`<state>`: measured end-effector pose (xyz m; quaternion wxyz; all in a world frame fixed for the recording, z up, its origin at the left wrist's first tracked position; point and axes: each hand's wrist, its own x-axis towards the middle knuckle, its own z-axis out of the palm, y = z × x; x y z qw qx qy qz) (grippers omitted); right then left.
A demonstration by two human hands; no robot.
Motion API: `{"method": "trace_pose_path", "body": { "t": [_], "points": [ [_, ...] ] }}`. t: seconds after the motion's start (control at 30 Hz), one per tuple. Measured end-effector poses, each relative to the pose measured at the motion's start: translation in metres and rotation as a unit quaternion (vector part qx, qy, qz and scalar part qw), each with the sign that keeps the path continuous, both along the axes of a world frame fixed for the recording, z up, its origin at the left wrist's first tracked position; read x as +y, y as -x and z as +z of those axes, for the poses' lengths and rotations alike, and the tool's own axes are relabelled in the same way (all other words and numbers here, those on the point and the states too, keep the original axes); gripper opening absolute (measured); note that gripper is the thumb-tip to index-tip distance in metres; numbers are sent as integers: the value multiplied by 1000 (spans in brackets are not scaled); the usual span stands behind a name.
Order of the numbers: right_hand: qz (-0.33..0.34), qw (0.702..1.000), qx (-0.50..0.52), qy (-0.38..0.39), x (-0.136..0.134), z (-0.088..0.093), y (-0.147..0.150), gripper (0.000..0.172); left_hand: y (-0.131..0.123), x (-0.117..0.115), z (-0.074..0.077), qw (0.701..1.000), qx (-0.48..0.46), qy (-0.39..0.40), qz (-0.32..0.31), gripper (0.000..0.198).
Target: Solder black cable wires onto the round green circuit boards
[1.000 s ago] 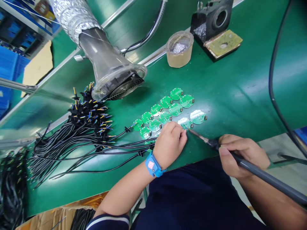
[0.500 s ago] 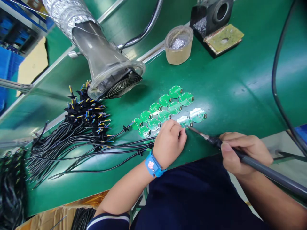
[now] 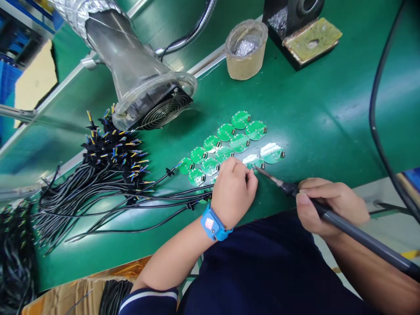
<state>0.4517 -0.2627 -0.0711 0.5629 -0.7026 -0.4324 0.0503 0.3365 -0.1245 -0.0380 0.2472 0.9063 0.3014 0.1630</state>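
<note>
My left hand (image 3: 233, 186), with a blue wrist strap (image 3: 213, 224), is closed in a pinch over the lower row of round green circuit boards (image 3: 239, 143). Its fingertips are turned away, so what they pinch is hidden. Black cables (image 3: 177, 197) run from the left up to this hand and partly under it. My right hand (image 3: 331, 205) is wrapped round the handle of a soldering iron (image 3: 341, 221). The iron's tip points left and meets, or nearly meets, the circuit board (image 3: 253, 161) just beyond my left fingers.
A bundle of black cables (image 3: 82, 188) with coloured wire ends lies left. Above it hangs a fume extractor hood (image 3: 131, 65) with a fan. Behind the boards stand a solder cup (image 3: 246, 61) and an iron stand with a yellow sponge (image 3: 313, 41). A black cord (image 3: 377, 100) hangs at right.
The view has shifted slightly. The iron's tip has moved a little left along the board near my left fingers. Both hands keep their grips.
</note>
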Motion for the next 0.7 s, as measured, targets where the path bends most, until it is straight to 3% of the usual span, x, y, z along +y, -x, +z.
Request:
{"method": "trace_pose_path", "body": {
  "t": [0.3, 0.5, 0.7],
  "points": [
    [-22, 999, 32, 23, -1, 3, 1, 7, -1, 2, 2, 1000, 15, 21, 0, 16],
    [-14, 986, 75, -145, 1, -6, -5, 11, -2, 5, 3, 999, 18, 41, -1, 17],
    [-21, 993, 81, -80, -4, -7, -3, 11, -2, 6, 4, 999, 15, 42, -5, 17]
  ]
}}
